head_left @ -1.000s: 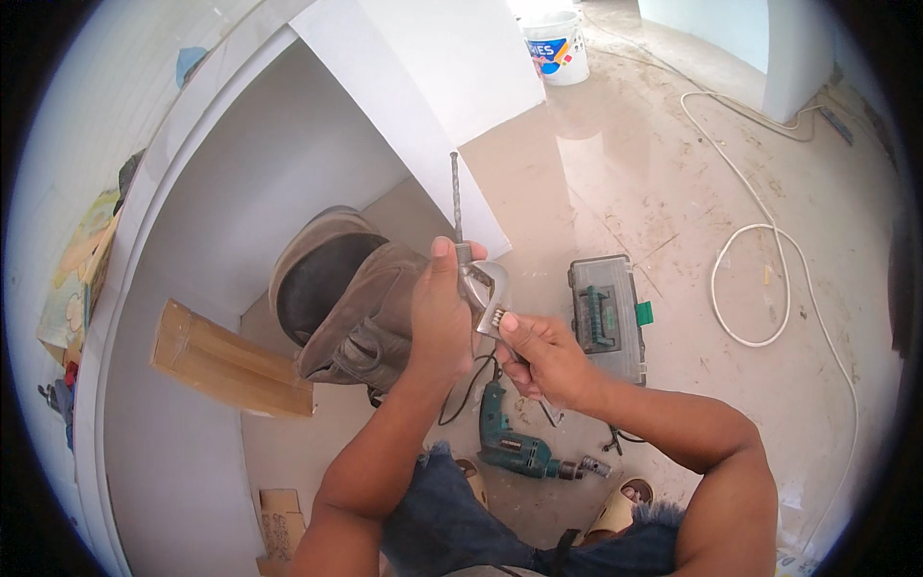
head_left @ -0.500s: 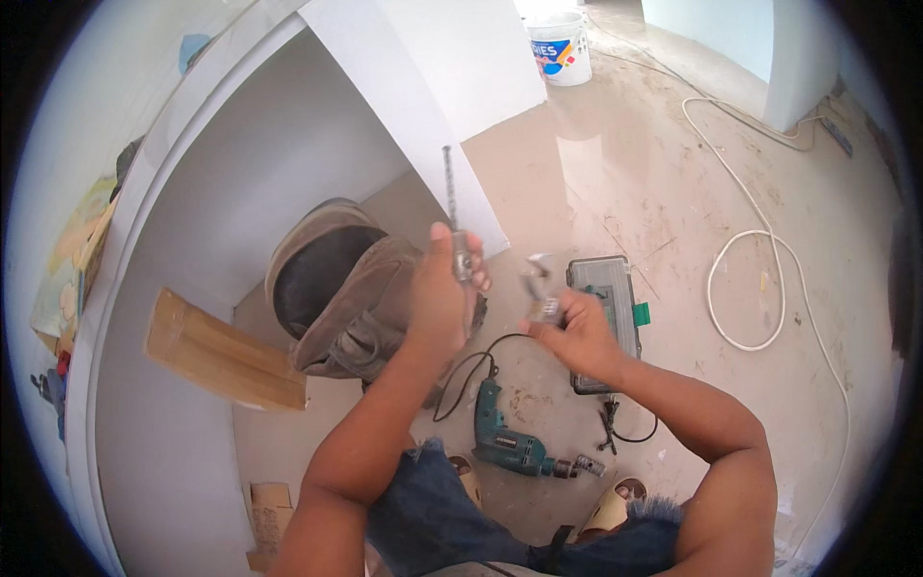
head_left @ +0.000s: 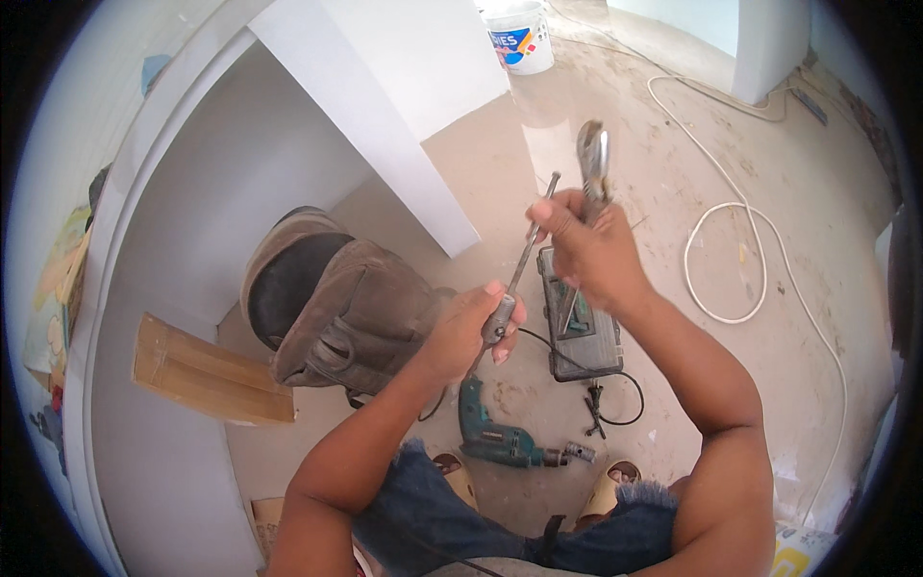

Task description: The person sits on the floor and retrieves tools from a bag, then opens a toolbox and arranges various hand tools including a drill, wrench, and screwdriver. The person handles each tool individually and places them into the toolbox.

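My left hand (head_left: pixel 468 335) is closed around a grey metal arbor (head_left: pixel 501 315) with a set screw on its side. A long drill bit (head_left: pixel 525 262) sticks out of it, tilted up and to the right. My right hand (head_left: pixel 604 252) grips an adjustable wrench (head_left: pixel 596 163), its jaw end pointing up. The right thumb and a finger are at the bit near its tip. On the floor below lies a teal corded drill (head_left: pixel 498 439), chuck to the right. A short grey metal cylinder (head_left: pixel 580 451) lies just beyond the chuck.
A dark tool case (head_left: pixel 598 354) stands beneath my right hand. To the left are a brown bag (head_left: pixel 370 303) and a cardboard piece (head_left: pixel 207 373), by a white-framed recess. A white cable (head_left: pixel 688 274) loops across the floor at right; a paint bucket (head_left: pixel 526 53) stands far back.
My right hand has risen, turning the wrench upright and bringing the fingers to the bit. My left hand has moved right and lower, and the bit now leans right.
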A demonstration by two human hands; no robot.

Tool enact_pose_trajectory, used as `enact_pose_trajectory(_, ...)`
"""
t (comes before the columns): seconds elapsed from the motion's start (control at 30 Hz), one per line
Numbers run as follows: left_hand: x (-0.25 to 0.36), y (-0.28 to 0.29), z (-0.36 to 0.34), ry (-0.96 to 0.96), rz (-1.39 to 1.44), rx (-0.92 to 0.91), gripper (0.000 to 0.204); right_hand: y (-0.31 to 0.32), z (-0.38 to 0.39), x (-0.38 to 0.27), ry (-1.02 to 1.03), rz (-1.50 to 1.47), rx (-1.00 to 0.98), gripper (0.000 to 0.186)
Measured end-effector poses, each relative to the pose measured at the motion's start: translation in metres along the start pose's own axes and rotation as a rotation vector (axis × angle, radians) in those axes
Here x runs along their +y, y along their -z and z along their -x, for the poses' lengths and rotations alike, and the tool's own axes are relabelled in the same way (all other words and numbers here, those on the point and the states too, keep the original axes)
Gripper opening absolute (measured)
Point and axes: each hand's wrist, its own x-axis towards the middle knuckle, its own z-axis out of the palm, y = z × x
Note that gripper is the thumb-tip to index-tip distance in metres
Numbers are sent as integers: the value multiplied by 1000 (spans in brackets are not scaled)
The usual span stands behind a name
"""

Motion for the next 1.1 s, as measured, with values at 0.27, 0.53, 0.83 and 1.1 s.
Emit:
enact_pose_trajectory(0.27, 4, 1, -1, -134, -283, -65, 51, 21, 17, -37, 84, -139, -93, 28)
enact_pose_trajectory(0.53, 24, -3, 5, -325, -484, -123, 45, 20, 43, -50, 251, 221, -202, 27)
enact_pose_trajectory(0.83, 22, -2, 4, -368, -465, -101, 39, 19, 46, -41, 356, 417, -352, 14)
enact_pose_trajectory(1.1, 28, -1, 6, -598, -920, 31, 26, 19, 49, -39, 418, 446, -362, 16)
